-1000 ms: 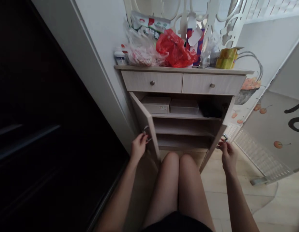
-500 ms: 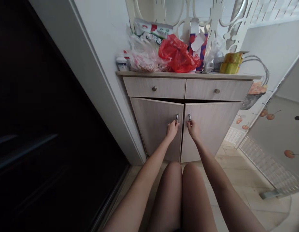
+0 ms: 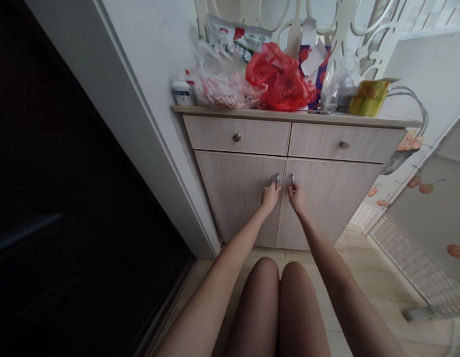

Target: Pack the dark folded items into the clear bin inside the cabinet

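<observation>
2 pale wood-grain cabinet doors (image 3: 237,193) now closed flush at the frame's centre.
Nearest, at bottom centre, are 2 bare knees (image 3: 265,282); beyond them the left hand (image 3: 270,197) has its fingers closed on the curved silver metal left handle (image 3: 277,177), and the right hand (image 3: 297,199) grips the matching silver metal right handle (image 3: 292,178). The 2 hands are near each other, whereas 1 second ago they were wide apart on swung-open doors, with shelves showing between. A dark gap seen 0.5 seconds ago under the 2 pale wood-grain drawers (image 3: 267,140) has closed. Farther up the frame, the crumpled red plastic bag (image 3: 280,79) stays on the pale wooden cabinet top (image 3: 282,115).
</observation>
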### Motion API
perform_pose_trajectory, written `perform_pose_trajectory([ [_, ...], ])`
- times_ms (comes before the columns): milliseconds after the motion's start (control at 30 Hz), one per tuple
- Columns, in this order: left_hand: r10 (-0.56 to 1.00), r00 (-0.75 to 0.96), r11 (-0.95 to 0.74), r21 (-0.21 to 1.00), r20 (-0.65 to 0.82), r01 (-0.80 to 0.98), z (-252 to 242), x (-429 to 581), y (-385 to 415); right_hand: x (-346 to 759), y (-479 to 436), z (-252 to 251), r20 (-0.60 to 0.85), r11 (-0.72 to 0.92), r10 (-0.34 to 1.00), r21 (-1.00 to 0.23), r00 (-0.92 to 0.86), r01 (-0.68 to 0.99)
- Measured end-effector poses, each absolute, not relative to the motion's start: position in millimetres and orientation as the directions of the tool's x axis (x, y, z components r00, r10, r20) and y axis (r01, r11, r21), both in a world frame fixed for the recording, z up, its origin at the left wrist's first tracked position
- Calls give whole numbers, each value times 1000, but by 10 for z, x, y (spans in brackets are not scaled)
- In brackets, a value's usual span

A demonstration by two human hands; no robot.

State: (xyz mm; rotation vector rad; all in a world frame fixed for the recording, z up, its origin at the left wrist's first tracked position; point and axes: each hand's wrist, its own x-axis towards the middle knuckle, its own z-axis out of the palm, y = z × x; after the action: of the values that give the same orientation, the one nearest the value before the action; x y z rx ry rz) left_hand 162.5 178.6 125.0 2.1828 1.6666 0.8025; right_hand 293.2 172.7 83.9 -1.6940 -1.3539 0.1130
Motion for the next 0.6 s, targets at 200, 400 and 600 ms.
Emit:
perform_pose_trajectory([
  [200,935,200,-334,534,293,777,1223,1661,1898,2991,1879,774,473,100,796,-719,378,688],
  [400,930,184,-339,549,318,764,1107,1687,2015,3027,1963,689,472,116,795,-734,380,669],
  [600,931,180,-350,640,317,684,1044,1722,2170,3062,1975,732,446,148,815,-777,369,612],
])
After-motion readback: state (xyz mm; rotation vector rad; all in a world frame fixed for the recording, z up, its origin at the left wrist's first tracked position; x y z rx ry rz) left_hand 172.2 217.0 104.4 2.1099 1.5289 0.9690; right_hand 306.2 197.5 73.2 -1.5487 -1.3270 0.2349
